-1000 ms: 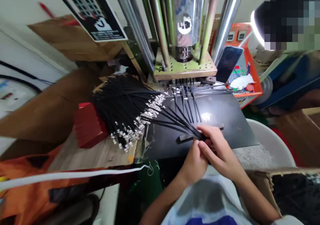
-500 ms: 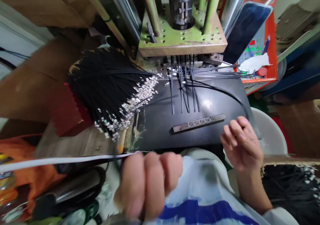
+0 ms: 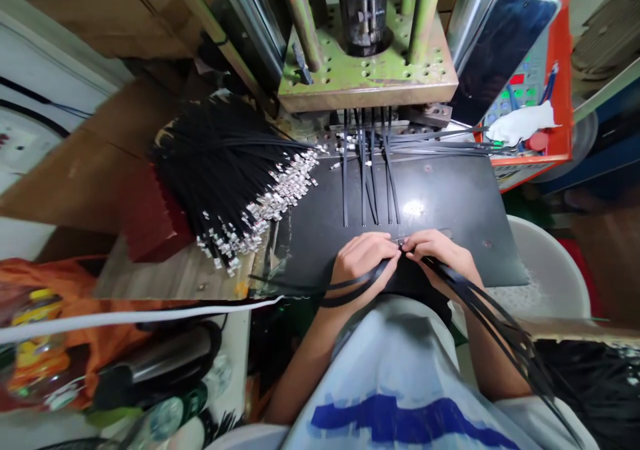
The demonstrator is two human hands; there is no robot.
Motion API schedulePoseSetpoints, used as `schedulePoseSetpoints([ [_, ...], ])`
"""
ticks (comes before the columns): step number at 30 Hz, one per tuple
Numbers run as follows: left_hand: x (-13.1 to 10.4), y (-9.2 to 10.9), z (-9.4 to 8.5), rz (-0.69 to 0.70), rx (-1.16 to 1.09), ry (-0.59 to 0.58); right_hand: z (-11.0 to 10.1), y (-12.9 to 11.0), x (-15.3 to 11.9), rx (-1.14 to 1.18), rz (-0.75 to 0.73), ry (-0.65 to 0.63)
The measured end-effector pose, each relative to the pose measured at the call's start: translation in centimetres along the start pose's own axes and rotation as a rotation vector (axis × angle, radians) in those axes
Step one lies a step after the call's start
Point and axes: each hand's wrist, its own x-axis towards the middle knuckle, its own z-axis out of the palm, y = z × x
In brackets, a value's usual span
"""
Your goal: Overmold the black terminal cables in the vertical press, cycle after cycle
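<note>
Over the front of the black mat (image 3: 325, 203), my two hands meet with fingertips almost touching. My left hand (image 3: 363, 267) is pinched closed on black flat cables (image 3: 350, 297), which run back across its wrist. Also closed, my right hand (image 3: 440, 253) grips a bundle of black cables (image 3: 493, 310) that trails over the forearm to the lower right. A small bit of metal (image 3: 400, 241) shows between the fingertips; the rest is hidden. Just beyond, several black cables (image 3: 364, 190) hang out from under the press plate (image 3: 367, 93), their ends lying on the mat.
A big pile of black cables (image 3: 215, 163) with white-tipped ends lies left, by a dark red block (image 3: 155, 220). A phone (image 3: 505, 50) leans before the orange control box (image 3: 563, 123). White tub (image 3: 563, 263) at right; white cord (image 3: 140, 318) crosses front left.
My left hand has moved forward from the near left and my right hand has come left, so both now meet over the slotted metal bar's place. Cables now trail from both hands.
</note>
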Motion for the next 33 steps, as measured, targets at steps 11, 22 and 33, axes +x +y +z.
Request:
schedulePoseSetpoints([
  [11, 3.0, 3.9, -0.8, -0.034, 0.563, -0.417, -0.1, -0.1, -0.1, -0.061, 0.072, 0.005],
  [22, -0.4, 0.6, -1.0, -0.146, 0.053, 0.003, 1.1, -0.2, 0.4, -0.172, 0.108, 0.094],
  [33, 1.9, 4.0, -1.4, -0.417, 0.395, -0.26, -1.4, -0.7, 0.5, -0.075, 0.174, 0.034],
])
